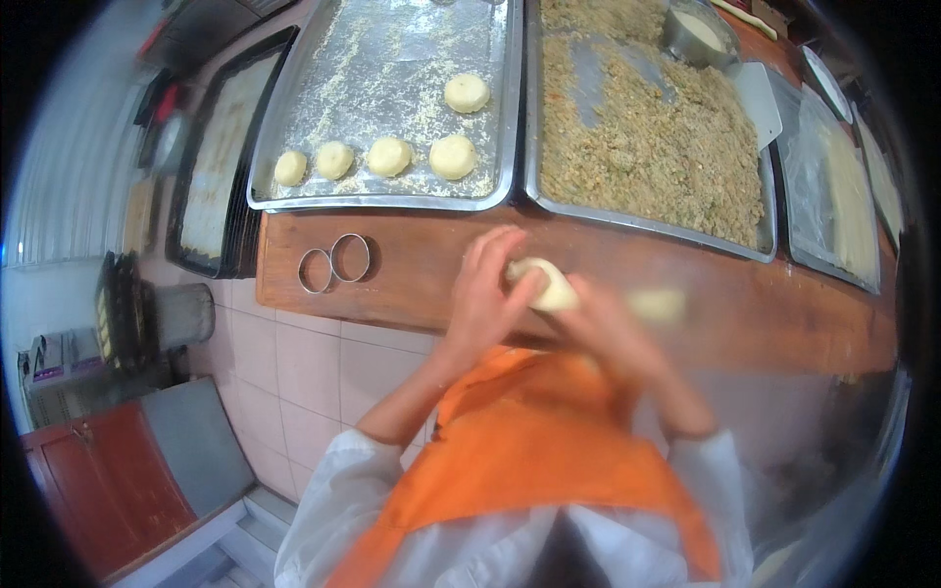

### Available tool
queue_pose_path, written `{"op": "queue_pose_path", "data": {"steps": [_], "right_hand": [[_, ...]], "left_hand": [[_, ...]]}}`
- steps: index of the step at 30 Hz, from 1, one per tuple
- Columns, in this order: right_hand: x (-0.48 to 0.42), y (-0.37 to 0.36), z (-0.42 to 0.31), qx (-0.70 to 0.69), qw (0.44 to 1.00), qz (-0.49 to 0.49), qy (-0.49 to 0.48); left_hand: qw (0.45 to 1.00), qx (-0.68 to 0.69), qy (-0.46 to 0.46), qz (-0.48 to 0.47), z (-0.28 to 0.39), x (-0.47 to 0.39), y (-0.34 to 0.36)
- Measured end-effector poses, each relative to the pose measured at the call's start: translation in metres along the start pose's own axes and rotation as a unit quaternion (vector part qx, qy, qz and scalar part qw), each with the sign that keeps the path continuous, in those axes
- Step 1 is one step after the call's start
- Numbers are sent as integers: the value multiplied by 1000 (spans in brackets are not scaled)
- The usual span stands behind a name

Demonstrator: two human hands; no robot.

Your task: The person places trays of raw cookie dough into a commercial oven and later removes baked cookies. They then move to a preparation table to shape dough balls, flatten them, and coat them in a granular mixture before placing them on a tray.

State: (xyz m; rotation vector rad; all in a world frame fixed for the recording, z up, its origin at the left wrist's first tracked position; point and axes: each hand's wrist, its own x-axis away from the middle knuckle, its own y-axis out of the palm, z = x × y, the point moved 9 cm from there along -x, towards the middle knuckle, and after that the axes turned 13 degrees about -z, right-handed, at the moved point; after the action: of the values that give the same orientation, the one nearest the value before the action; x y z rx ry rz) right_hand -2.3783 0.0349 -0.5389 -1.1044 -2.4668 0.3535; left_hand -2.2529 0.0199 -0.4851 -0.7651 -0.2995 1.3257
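A smooth, pale ball of dough (553, 289) is held between my two hands above the wooden worktable (426, 272). Curled around its left side is my left hand (487, 275), with the thumb across the dough. My right hand (599, 312) grips it from the right and is slightly blurred. To the right of that hand, a blurred pale piece, probably dough (656, 303), lies on the wood. Beyond my hands, a metal tray (382, 200) carries several round filled-looking dough cakes, among them one at the lower right (453, 157).
A second metal tray (654, 234) holds a crumbly brown mixture (647, 158), a metal bowl (698, 33) and a white scraper (757, 103). Two joined metal rings (351, 259) lie at the table's left. Dark baking trays (213, 162) stand farther left. A plastic-covered tray (831, 184) sits far right.
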Motion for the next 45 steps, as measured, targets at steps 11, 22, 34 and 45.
{"op": "queue_pose_path", "data": {"steps": [11,22,34,45], "right_hand": [[13,-10,-4,-64,993,65,-73],[29,15,-19,241,950,0,-198],[-13,-140,-29,326,922,190,-89],[-136,-186,32,432,898,76,13]], "left_hand": [[987,-34,147,49,45,4,32],[995,-73,-61,-35,-21,-7,35],[931,-193,38,-307,-16,10,54],[929,-219,52,-293,-10,-3,57]]}}
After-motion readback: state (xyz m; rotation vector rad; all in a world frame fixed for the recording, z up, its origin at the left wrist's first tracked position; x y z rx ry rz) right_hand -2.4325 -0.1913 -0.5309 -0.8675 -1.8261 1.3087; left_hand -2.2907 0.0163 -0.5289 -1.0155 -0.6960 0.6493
